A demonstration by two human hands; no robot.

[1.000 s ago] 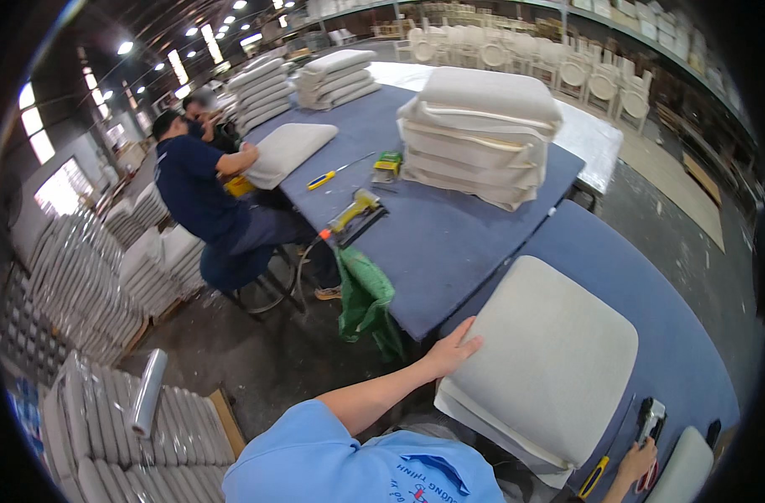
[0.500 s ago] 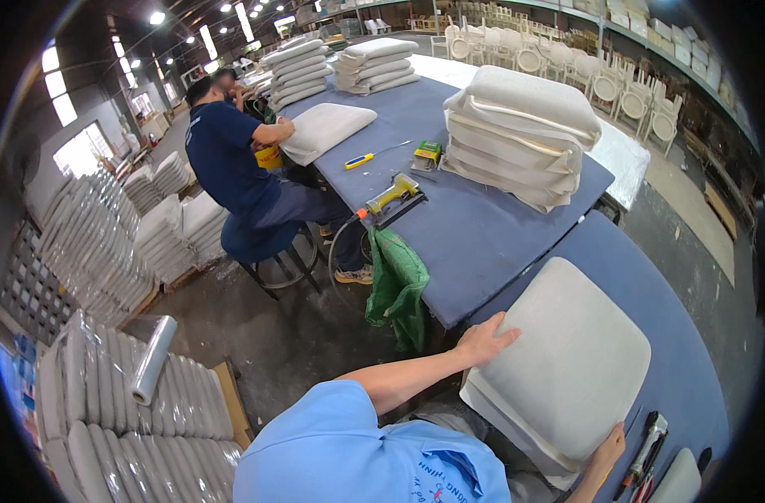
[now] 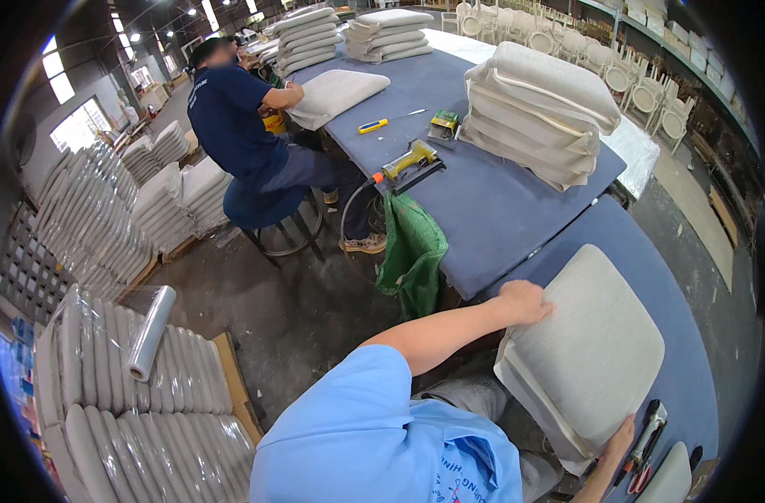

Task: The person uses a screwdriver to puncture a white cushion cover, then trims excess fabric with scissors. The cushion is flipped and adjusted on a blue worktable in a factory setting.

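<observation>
A pale grey fabric seat cushion (image 3: 596, 352) lies at the near edge of the blue-topped table, partly over my lap. Loose whitish cloth (image 3: 533, 394) hangs below its near left side. My left hand (image 3: 525, 303) is closed at the cushion's left edge toward the far corner, fingers curled in. At the near right corner, my right hand (image 3: 620, 438) grips the edge; its fingers are partly hidden. Just right of that hand lie a black and silver hand tool (image 3: 648, 434) and red-handled scissors (image 3: 640, 479).
Ahead on the blue table (image 3: 474, 226) are a yellow air stapler (image 3: 412, 163) with its hose, a yellow-handled screwdriver (image 3: 372, 126), a small green box (image 3: 443, 124) and a cushion stack (image 3: 537, 117). A co-worker (image 3: 231, 134) sits at left. Plastic-wrapped cushions (image 3: 139, 369) stand lower left.
My left hand has slid along the cushion's left edge toward the far corner, and its fingers have curled in. The right hand stays at the near right corner. The whole view has shifted slightly.
</observation>
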